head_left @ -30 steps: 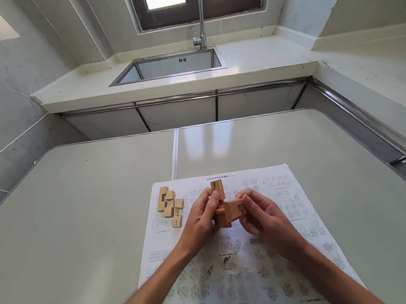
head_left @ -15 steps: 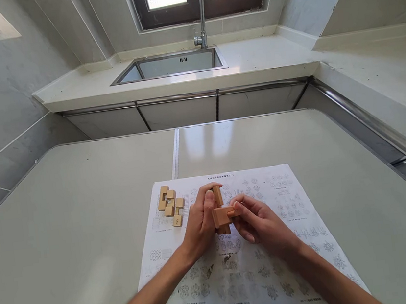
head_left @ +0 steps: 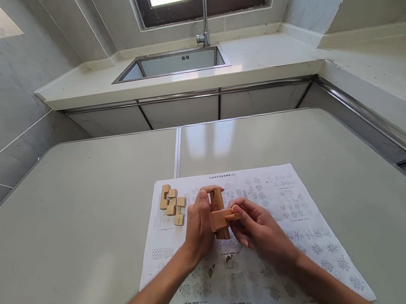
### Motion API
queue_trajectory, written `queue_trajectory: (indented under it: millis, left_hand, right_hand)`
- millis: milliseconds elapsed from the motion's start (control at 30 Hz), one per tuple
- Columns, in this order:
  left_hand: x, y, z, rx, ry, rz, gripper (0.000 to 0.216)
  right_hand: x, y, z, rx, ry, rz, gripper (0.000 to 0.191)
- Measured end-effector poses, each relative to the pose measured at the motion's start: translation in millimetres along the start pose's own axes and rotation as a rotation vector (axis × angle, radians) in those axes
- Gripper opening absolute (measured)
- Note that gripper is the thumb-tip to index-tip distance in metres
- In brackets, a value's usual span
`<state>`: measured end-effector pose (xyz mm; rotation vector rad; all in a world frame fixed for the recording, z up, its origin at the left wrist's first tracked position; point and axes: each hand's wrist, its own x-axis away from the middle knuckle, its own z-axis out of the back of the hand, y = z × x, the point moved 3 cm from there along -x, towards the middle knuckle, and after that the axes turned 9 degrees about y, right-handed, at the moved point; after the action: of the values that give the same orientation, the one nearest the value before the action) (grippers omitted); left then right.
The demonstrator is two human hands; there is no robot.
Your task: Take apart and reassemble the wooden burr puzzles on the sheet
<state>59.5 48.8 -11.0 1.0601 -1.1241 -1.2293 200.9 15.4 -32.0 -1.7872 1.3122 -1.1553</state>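
Above the printed sheet (head_left: 248,279), my left hand (head_left: 199,226) grips a partly joined wooden interlocking puzzle (head_left: 219,220), an upright notched bar crossed by a flat-lying one. My right hand (head_left: 258,221) pinches a slim wooden puzzle piece (head_left: 233,216) that reaches to the right side of the crossed bars. Whether that slim piece sits inside a notch or only rests against it, I cannot tell. Paler loose wooden puzzle pieces (head_left: 170,209) with notches lie on the sheet's upper left, left of my left hand.
The sheet bears printed diagrams and lies on a pale table (head_left: 68,227) with a seam strip (head_left: 177,152). Beyond it are a white counter (head_left: 261,56), a steel sink (head_left: 180,62) and a faucet (head_left: 204,13) below a window. A metal-edged ledge stands at the right.
The joined bars have turned slightly, so a dark mark on the upright bar now shows. My left thumb has shifted up off its face. The view has moved a little.
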Motion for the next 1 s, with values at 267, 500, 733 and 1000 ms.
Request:
queue_trajectory:
  millis: [267, 500, 733, 1000]
  left_hand:
    - [0.6, 2.8, -1.7, 0.033, -0.006, 0.016, 0.063]
    - [0.6, -3.2, -3.4, 0.161, -0.118, 0.099, 0.069]
    - [2.8, -1.3, -0.6, 0.277, -0.358, 0.135, 0.086]
    - [-1.3, -7.3, 0.7, 0.042, -0.348, -0.236, 0.087]
  right_hand:
    - [1.7, -2.7, -1.6, 0.042, 0.042, 0.001, 0.047]
    - [0.2, -0.8, -2.2, 0.104, -0.011, -0.010, 0.046]
    - [-5.0, -1.9, 8.0, 0.014, 0.053, -0.054, 0.049]
    - [-3.1, -1.9, 11.4, 0.004, 0.042, -0.059, 0.044]
